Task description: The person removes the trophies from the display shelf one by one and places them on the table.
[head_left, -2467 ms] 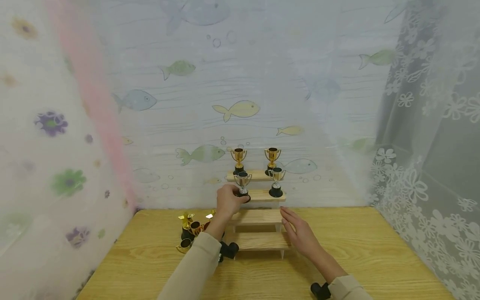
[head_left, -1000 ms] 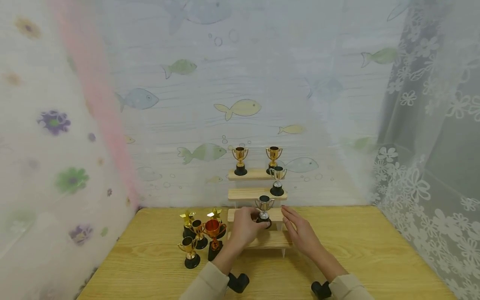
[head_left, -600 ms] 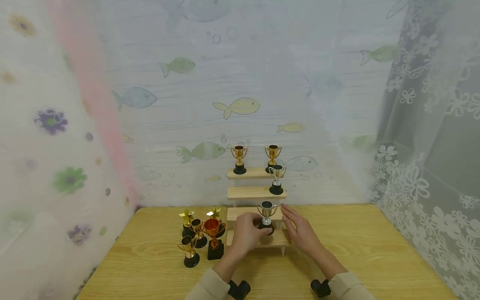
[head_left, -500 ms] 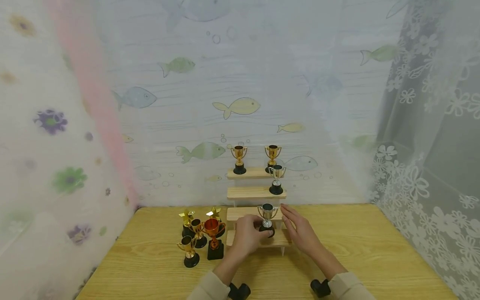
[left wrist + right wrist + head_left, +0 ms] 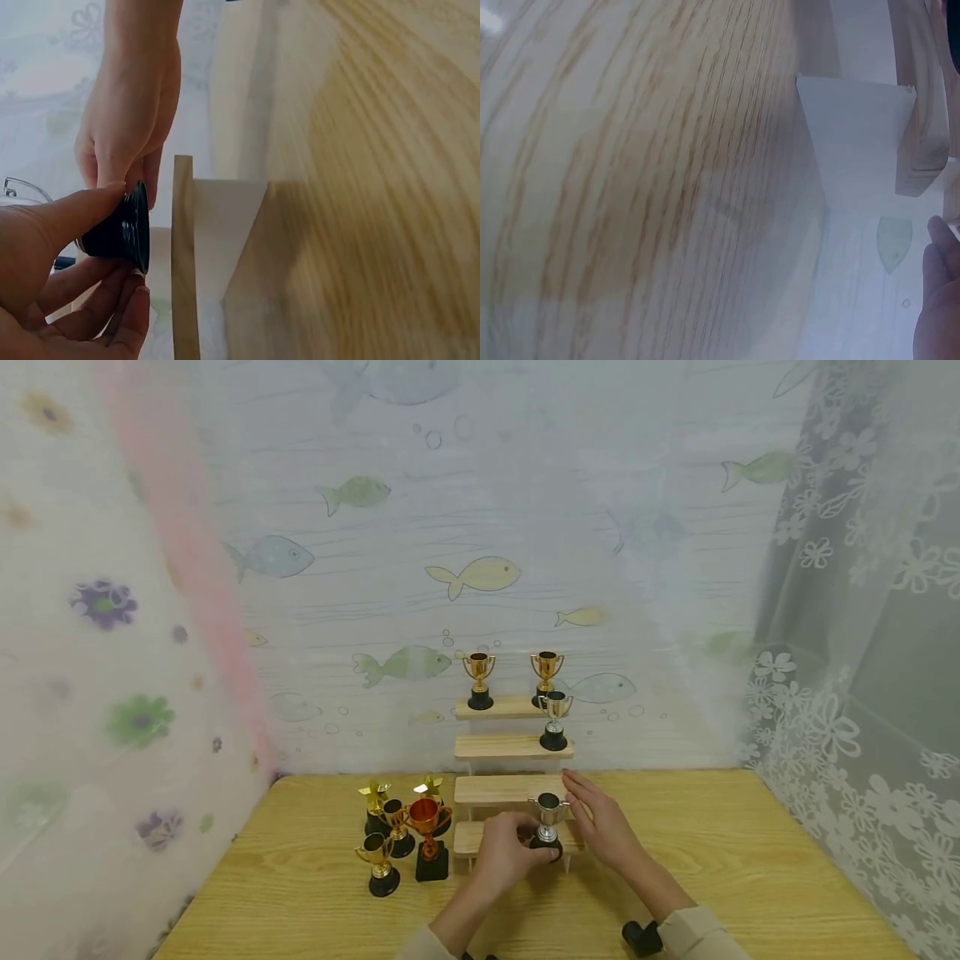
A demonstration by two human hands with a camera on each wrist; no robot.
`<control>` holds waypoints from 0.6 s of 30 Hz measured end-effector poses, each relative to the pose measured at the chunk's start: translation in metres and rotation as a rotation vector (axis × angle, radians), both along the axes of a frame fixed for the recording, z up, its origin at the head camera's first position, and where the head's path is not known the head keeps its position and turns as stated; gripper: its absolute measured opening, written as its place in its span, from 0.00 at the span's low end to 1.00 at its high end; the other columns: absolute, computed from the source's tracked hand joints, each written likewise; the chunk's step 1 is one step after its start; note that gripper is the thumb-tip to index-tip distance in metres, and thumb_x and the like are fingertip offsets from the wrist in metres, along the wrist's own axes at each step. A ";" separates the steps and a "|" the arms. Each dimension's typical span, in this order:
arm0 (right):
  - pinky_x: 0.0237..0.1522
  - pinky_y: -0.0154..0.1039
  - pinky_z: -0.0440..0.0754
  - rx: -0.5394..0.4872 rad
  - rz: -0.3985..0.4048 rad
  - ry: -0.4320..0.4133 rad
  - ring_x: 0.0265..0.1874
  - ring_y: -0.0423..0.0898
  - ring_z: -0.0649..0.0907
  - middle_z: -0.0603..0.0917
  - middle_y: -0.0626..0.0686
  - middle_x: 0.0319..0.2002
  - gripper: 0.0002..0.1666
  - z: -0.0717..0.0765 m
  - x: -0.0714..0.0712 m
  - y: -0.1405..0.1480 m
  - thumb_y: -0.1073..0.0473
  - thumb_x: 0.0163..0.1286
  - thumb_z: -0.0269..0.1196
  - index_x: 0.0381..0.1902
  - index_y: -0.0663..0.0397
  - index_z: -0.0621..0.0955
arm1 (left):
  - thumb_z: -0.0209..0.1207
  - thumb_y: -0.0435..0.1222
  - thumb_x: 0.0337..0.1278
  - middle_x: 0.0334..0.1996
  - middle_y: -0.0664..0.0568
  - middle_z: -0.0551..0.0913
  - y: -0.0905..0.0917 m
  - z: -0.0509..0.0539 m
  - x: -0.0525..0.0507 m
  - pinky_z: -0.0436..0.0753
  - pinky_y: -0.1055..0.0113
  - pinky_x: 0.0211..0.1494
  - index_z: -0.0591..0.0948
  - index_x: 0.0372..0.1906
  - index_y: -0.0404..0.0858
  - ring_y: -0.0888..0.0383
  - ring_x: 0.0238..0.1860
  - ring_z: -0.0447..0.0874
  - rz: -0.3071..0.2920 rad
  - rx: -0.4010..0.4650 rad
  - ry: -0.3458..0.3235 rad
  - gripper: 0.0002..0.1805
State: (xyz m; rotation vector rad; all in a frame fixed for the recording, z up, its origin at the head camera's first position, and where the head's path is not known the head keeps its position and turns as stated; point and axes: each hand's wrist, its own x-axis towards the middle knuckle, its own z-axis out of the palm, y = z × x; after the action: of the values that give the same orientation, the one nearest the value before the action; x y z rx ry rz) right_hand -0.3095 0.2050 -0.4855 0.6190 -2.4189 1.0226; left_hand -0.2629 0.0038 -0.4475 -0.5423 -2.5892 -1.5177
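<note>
In the head view a small silver trophy cup (image 5: 549, 810) stands upright at the right end of the lowest step of a wooden stepped stand (image 5: 487, 790). My left hand (image 5: 510, 853) pinches its black base. From the left wrist, that base (image 5: 114, 234) shows between thumb and fingers, with a narrow gap to the step's board (image 5: 184, 262). My right hand (image 5: 604, 828) lies along the stand's right side, fingers straight. A second silver cup (image 5: 554, 718) sits on the step below the top. Two gold cups, one on the left (image 5: 479, 681), occupy the top step.
Left of the stand, several trophies are grouped on the wooden table (image 5: 675, 827): a red-bronze cup (image 5: 429, 839), a gold cup (image 5: 381, 864) and star-topped ones (image 5: 374, 802) among them. A fish-patterned curtain (image 5: 480, 527) hangs behind, close to the stand.
My left hand has carried the silver cup from the left end of the second-highest step down and rightward to the lowest step. My right hand has stayed at the stand's right side.
</note>
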 end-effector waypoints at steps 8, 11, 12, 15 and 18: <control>0.66 0.62 0.71 -0.006 -0.013 -0.006 0.70 0.62 0.73 0.73 0.60 0.71 0.25 0.000 0.000 -0.001 0.58 0.83 0.53 0.69 0.68 0.74 | 0.80 0.31 0.42 0.27 0.55 0.85 0.005 -0.009 0.007 0.76 0.71 0.31 0.88 0.31 0.38 0.59 0.30 0.78 -0.042 0.041 -0.019 0.11; 0.66 0.62 0.70 -0.007 -0.013 -0.011 0.70 0.62 0.72 0.73 0.60 0.72 0.25 -0.001 0.000 -0.001 0.57 0.83 0.53 0.69 0.67 0.74 | 0.80 0.31 0.42 0.26 0.57 0.84 0.006 -0.011 0.009 0.75 0.71 0.30 0.88 0.31 0.38 0.61 0.29 0.77 -0.044 0.041 -0.021 0.11; 0.66 0.62 0.70 -0.007 -0.011 -0.012 0.70 0.62 0.72 0.73 0.60 0.72 0.25 -0.001 0.000 0.000 0.57 0.83 0.52 0.69 0.68 0.74 | 0.80 0.31 0.42 0.26 0.58 0.84 0.006 -0.012 0.009 0.74 0.71 0.30 0.88 0.31 0.38 0.61 0.28 0.77 -0.042 0.036 -0.020 0.11; 0.67 0.62 0.70 -0.006 -0.006 -0.019 0.71 0.62 0.71 0.72 0.61 0.72 0.25 -0.001 0.000 0.000 0.57 0.83 0.52 0.70 0.68 0.73 | 0.80 0.32 0.43 0.26 0.59 0.83 0.007 -0.013 0.009 0.74 0.71 0.30 0.88 0.31 0.39 0.62 0.29 0.76 -0.040 0.027 -0.023 0.11; 0.67 0.62 0.70 -0.008 -0.004 -0.024 0.71 0.63 0.71 0.72 0.62 0.72 0.26 -0.001 0.001 0.000 0.57 0.83 0.52 0.70 0.68 0.73 | 0.80 0.32 0.43 0.25 0.60 0.83 0.007 -0.015 0.010 0.74 0.71 0.30 0.88 0.31 0.39 0.61 0.29 0.77 -0.044 0.026 -0.027 0.11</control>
State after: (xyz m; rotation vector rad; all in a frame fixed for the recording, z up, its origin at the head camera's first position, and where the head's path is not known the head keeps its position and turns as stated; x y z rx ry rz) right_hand -0.3088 0.2054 -0.4867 0.6031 -2.4346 1.0428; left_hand -0.2531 0.0112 -0.4625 -0.5838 -2.5901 -1.5812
